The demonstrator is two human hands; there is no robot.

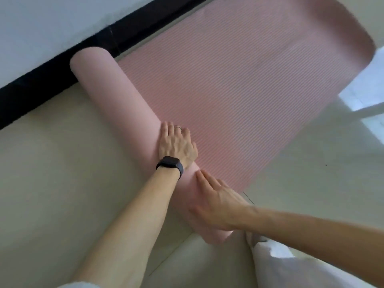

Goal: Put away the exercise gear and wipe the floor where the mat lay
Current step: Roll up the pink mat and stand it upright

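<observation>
You get soft, even daylight, probably from the right, where bright window glare sits on the glossy floor [357,94]. Shadows are faint. The right hand [216,206] is smeared by motion blur; the mat [239,90] ribbing stays fairly sharp. Wide-angle bending shows along the black baseboard [62,67].

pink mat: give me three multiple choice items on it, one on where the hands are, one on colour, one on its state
1. Where do both hands rest?
A. on the rolled part of the mat
B. on the bare floor
C. on the wall

2. What colour is the watch on the left wrist?
A. white
B. black
C. red

3. What state is the mat in?
A. fully flat
B. fully rolled
C. partly rolled

Answers:
1 A: the left hand and right hand lie flat on the roll.
2 B: the watch has a black face and strap.
3 C: the mat has a ribbed stretch lying flat beyond the roll.
</observation>
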